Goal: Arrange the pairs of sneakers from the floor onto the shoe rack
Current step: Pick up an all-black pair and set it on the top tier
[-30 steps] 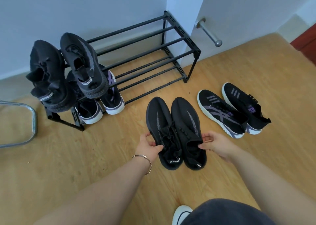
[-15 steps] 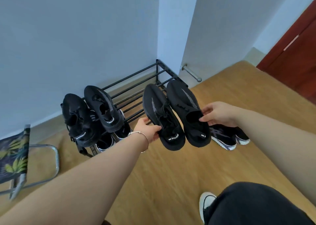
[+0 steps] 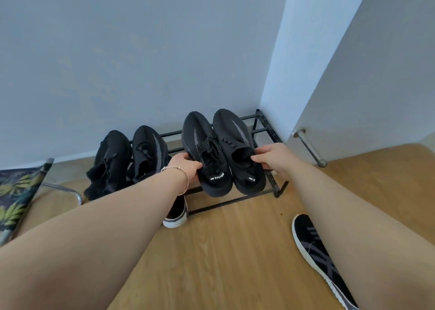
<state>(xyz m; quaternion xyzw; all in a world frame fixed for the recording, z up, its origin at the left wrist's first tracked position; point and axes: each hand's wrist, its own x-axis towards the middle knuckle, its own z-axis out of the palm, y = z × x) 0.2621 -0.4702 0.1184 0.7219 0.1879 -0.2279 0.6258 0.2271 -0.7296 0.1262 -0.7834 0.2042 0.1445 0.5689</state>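
I hold a pair of black knit sneakers side by side over the right half of the black metal shoe rack [image 3: 270, 130]. My left hand [image 3: 186, 166] grips the left black sneaker [image 3: 202, 154] at its side. My right hand [image 3: 273, 155] grips the right black sneaker [image 3: 237, 145] at its collar. Whether their soles touch the top bars I cannot tell. Another black knit pair [image 3: 127, 159] sits on the rack's left top. A white-soled sneaker [image 3: 176, 213] shows on the lower level under my left wrist. A black striped sneaker [image 3: 315, 246] lies on the floor at right, partly behind my right arm.
The rack stands against a grey wall in a corner, on a wooden floor [image 3: 223, 251]. A metal bar door handle [image 3: 308, 147] juts out right of the rack. A folding chair with leaf-print fabric [image 3: 16, 192] stands at the left.
Both hands have lifted the black pair off the floor and carried it forward and up over the rack's right half. The view has tilted up toward the wall.
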